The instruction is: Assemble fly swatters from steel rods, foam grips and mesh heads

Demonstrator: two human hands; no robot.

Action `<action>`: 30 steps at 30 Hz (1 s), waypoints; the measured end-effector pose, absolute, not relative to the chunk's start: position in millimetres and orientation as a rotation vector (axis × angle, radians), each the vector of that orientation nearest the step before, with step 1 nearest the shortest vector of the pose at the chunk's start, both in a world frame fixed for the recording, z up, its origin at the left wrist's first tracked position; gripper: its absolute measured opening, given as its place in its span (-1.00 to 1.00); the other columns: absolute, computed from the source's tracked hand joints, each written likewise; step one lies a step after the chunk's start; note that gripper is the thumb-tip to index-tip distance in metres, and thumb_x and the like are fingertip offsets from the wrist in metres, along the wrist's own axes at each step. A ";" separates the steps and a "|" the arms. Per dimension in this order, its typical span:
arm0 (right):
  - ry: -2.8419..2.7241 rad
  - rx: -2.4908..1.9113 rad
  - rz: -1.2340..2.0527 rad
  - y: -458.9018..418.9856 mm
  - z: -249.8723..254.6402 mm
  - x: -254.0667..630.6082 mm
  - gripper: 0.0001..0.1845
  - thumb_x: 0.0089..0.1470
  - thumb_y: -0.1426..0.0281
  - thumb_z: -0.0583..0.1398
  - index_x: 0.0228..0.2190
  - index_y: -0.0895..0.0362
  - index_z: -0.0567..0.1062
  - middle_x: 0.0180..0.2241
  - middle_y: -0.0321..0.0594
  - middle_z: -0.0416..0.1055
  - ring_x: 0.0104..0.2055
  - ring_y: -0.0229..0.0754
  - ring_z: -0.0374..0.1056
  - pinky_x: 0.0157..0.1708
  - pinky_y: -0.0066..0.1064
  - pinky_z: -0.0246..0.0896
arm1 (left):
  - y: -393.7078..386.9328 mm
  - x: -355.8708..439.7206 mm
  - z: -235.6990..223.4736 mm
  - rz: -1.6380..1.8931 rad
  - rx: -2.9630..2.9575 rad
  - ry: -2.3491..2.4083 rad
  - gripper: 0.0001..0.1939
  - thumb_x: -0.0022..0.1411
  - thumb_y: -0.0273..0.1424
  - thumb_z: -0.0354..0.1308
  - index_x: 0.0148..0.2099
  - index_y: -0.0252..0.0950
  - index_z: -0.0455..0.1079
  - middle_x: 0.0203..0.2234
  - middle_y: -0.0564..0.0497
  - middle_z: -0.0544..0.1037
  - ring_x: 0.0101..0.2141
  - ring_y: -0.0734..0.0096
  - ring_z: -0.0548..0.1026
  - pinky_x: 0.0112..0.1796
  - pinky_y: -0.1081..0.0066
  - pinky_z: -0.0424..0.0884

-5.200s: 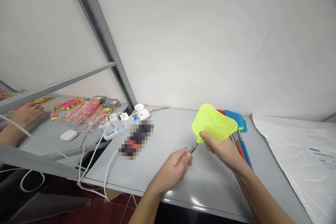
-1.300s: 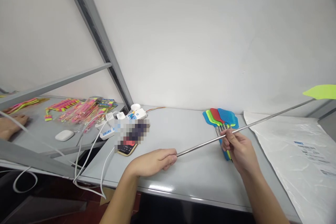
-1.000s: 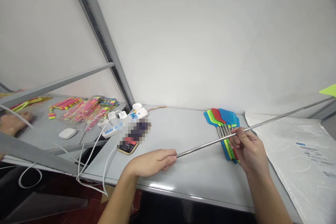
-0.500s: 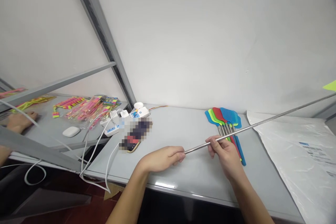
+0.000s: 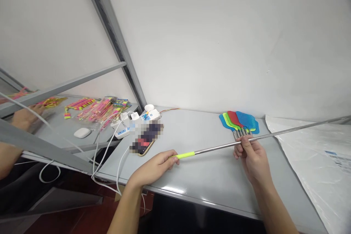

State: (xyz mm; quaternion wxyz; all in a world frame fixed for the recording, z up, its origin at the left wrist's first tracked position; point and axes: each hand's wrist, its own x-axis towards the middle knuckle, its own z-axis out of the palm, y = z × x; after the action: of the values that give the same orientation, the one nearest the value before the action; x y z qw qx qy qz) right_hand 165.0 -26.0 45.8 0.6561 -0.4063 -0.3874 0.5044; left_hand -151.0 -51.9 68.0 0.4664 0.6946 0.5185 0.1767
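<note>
A long extended telescopic fly swatter (image 5: pixel 214 148) slants across in front of me, its thin metal shaft running out past the right edge of the view. Its yellow-green handle (image 5: pixel 187 155) is gripped at the end by my left hand (image 5: pixel 156 167), which is closed. Farther up, my right hand (image 5: pixel 253 157) pinches the metal shaft between thumb and fingers. Just behind the right hand lies a fanned stack of several fly swatters (image 5: pixel 245 119) with blue, green and red heads; their handles are mostly hidden by that hand. The held swatter's head is out of view.
A phone (image 5: pixel 149 142), partly blurred, lies left by white power strips (image 5: pixel 122 129) and cables. A white plastic bag (image 5: pixel 309 168) covers the table's right side. Beyond a grey metal frame (image 5: pixel 115 36), a co-worker's hand (image 5: pixel 26 119) is near pink and yellow packets (image 5: pixel 98 111).
My hands have moved apart, left hand leftward and right hand rightward. The yellow-green handle now shows beyond my left hand. A yellow-green piece at the right edge has gone from view.
</note>
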 end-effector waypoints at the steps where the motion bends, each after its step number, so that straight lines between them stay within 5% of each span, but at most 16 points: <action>1: -0.860 -0.905 1.119 -26.7 47.2 160.8 -0.78 0.10 0.19 0.24 -0.39 0.08 0.43 -0.60 -0.40 0.16 -0.57 -0.33 0.09 -0.58 -0.45 0.09 | -51.9 -148.6 65.6 0.466 1.711 1.272 -0.65 0.37 -0.13 -0.13 -0.21 -0.25 0.34 -0.44 0.11 0.32 -0.36 0.41 0.32 -0.28 0.47 0.21; 13: -1.177 -1.021 1.210 -41.8 37.7 134.3 -0.73 0.07 0.14 0.25 -0.33 0.08 0.54 -0.51 -0.31 0.26 -0.49 -0.26 0.16 -0.46 -0.37 0.10 | -43.5 -143.4 52.5 0.547 1.580 1.141 -0.60 0.36 -0.09 -0.12 -0.31 -0.30 0.32 -0.57 0.16 0.17 -0.51 0.49 0.16 -0.45 0.50 0.10; 18: -0.914 -0.980 1.214 -36.9 35.1 139.4 -0.63 0.14 0.11 0.17 -0.55 0.09 0.48 -0.57 -0.34 0.19 -0.57 -0.31 0.06 -0.53 -0.40 0.08 | -44.1 -154.0 47.0 0.531 1.545 1.154 -0.57 0.34 -0.06 -0.10 -0.31 -0.31 0.33 -0.60 0.17 0.16 -0.52 0.50 0.16 -0.45 0.49 0.09; 22: -1.073 -1.109 1.161 -41.8 36.3 117.1 -0.55 0.24 0.07 -0.01 -0.25 -0.01 0.60 -0.22 -0.20 0.44 -0.25 -0.16 0.31 -0.18 -0.30 0.25 | -44.3 -138.3 44.9 0.550 1.501 1.095 -0.55 0.34 -0.04 -0.12 -0.31 -0.32 0.32 -0.63 0.17 0.15 -0.56 0.52 0.11 -0.48 0.49 0.08; 25: -1.175 -1.041 1.217 -44.7 38.4 103.9 -0.50 0.28 0.06 -0.11 -0.06 -0.12 0.53 0.12 -0.30 0.33 0.10 -0.08 0.23 0.11 -0.18 0.10 | -44.4 -130.9 42.4 0.566 1.468 1.041 -0.53 0.33 -0.02 -0.11 -0.33 -0.32 0.30 -0.64 0.18 0.13 -0.58 0.54 0.07 -0.51 0.50 0.04; 30: -1.147 -0.900 1.362 -38.1 44.0 116.7 -0.47 0.22 -0.04 -0.06 0.03 -0.13 0.46 0.18 -0.26 0.28 0.18 -0.01 0.21 0.17 -0.09 0.06 | -44.1 -143.8 37.2 0.611 1.366 1.027 -0.53 0.31 0.01 -0.08 -0.35 -0.32 0.28 -0.68 0.22 0.05 -0.62 0.56 0.00 -0.54 0.51 -0.01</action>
State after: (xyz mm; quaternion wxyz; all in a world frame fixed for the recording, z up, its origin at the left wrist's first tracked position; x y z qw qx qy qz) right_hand 116.7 -38.1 44.0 0.5423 -0.3789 -0.4830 0.5736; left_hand -143.8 -44.1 37.2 0.6156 0.5932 0.4460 0.2651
